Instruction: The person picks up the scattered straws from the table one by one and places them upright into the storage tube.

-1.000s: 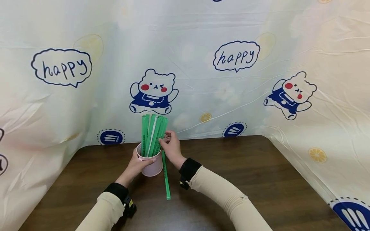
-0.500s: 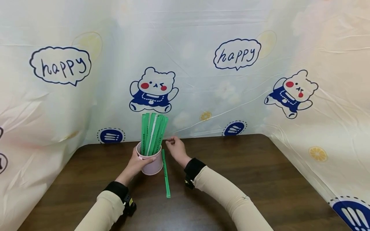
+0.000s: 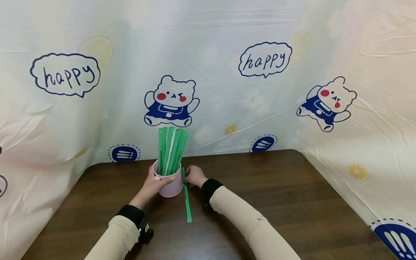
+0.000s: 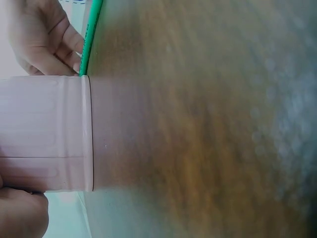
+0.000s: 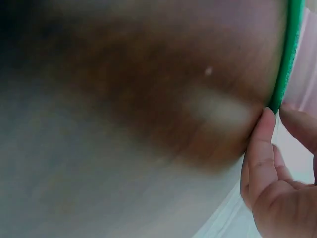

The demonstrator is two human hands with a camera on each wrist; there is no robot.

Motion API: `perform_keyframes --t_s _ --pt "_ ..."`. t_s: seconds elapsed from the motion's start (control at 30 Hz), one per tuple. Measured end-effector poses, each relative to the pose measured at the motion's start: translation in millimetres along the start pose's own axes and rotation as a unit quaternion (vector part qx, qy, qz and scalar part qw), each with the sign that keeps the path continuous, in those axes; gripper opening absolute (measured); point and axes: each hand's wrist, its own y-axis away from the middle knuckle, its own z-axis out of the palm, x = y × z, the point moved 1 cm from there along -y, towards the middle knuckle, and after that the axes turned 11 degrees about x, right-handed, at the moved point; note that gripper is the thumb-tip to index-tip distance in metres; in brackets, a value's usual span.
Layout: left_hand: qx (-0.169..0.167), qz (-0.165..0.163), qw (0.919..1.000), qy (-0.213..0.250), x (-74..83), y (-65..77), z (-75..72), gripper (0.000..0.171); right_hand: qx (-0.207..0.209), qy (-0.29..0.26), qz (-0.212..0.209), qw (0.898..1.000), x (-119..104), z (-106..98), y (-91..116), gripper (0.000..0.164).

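Note:
My left hand (image 3: 152,185) grips a pale pink round cup (image 3: 172,188) standing on the table, its thumb across the front near the rim. A bundle of slim green wrapped sticks (image 3: 173,150) with dark print stands upright in the cup. One more slim green wrapped stick (image 3: 187,206) lies on the table just right of the cup, pointing toward me. My right hand (image 3: 195,176) is at its far part. In the right wrist view, thumb and forefinger pinch this stick (image 5: 288,54) from both sides. The cup (image 4: 44,129) fills the left side of the left wrist view.
The dark wooden table (image 3: 260,202) has rounded far corners. A pale printed cloth (image 3: 221,72) with bears and lettering hangs right behind its far edge and along both sides. Both wrists wear black bands (image 3: 131,213).
My right hand has left the bundle in the cup, drawn back to the right, then come down to the stick on the table and taken hold of it. My left hand has stayed on the cup.

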Motion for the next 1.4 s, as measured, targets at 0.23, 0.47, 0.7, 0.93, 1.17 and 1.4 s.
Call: perform_keyframes --t_s 0.23,0.47,0.7,0.93,1.17,1.4 --pt "0.004 0.003 1.0000 -0.002 -2.2 1.3 1.7 0.107 0.008 0.048 -0.011 0.999 -1 7 -2 0.041" --pt "0.014 0.004 0.9999 -0.002 -3.9 1.1 2.6 0.107 0.029 0.107 -0.041 0.993 -4 8 0 0.045" --pt "0.005 -0.002 1.0000 -0.003 -2.3 -1.6 3.2 0.109 0.027 0.096 -0.007 0.995 -7 -1 1 0.047" --pt "0.006 -0.010 0.9999 -0.009 -1.6 -4.0 2.5 0.109 0.050 0.016 0.023 0.998 -1 -25 -11 0.010" --pt "0.001 -0.008 1.0000 -0.004 -1.1 -0.8 1.9 0.108 0.112 -0.043 -0.038 0.992 -18 -73 -15 0.044" --pt "-0.001 -0.012 0.9998 -0.016 1.0 -0.1 0.0 0.109 0.214 -0.163 -0.112 0.957 -67 -126 -15 0.043"
